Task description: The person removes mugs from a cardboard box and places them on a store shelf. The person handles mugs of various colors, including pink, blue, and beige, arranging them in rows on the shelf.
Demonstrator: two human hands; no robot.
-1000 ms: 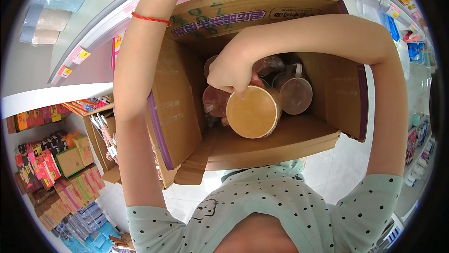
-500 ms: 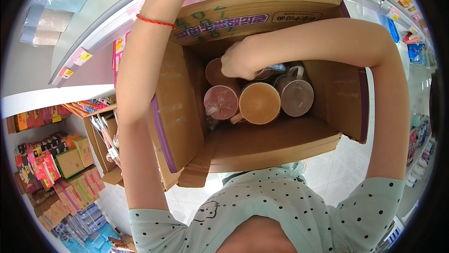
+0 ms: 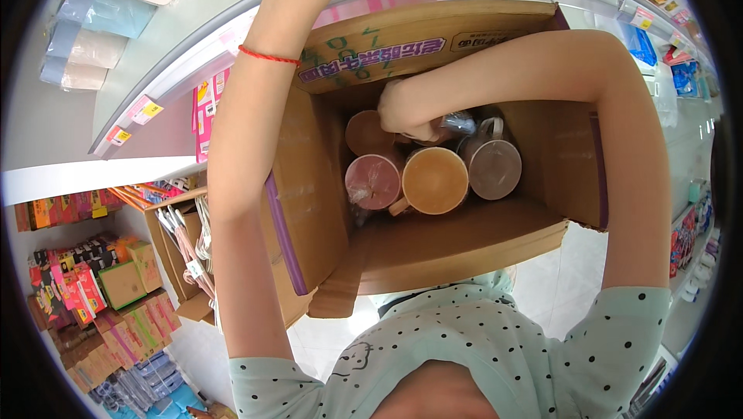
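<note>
**Right hand (image 3: 410,111) at the rear of an open carton (image 3: 464,260), with the orange mug (image 3: 435,179) standing free in front**

Seen from above, the chief change concerns the orange mug. A second earlier it was raised, with the right hand at its rim; it now stands inside the carton, mouth upward, its handle toward the lower left, and no finger touches it. The hand lies farther back, above the rear cups. This suggests that handling of the orange mug is finished for the moment and that the work has passed to the rear row.

The right hand is bent downward with the fingers curled, but their tips are hidden; whether they grasp a cup or merely rest among the contents cannot be told. The left forearm (image 3: 251,140), which bears a red cord (image 3: 268,55), passes along the carton's left side and leaves by the upper edge; the left hand is outside the view, so the state of its fingers is unknown.

Around the orange mug, note the pink cup (image 3: 373,184) with clear wrapping just to its left, the grey mug (image 3: 495,171) close on its right, and the brownish cup (image 3: 368,133) behind the pink one, near the right hand
</note>
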